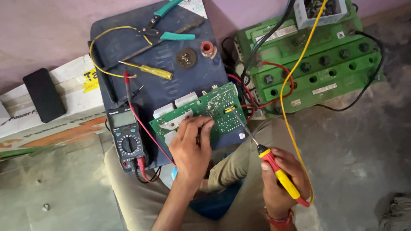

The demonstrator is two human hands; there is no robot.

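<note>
Soldering iron tip on green board, joint work underway.
My left hand (191,145) pinches the circuit board (201,115); right hand (282,182) grips the soldering iron (274,169); multimeter (127,139) idle.

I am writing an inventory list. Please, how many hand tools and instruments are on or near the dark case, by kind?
Soldering iron, in right hand: 1
Yellow-handled screwdriver: 1
Green-handled pliers: 1
Multimeter: 1
Total: 4
The left hand holds the green circuit board.
</note>
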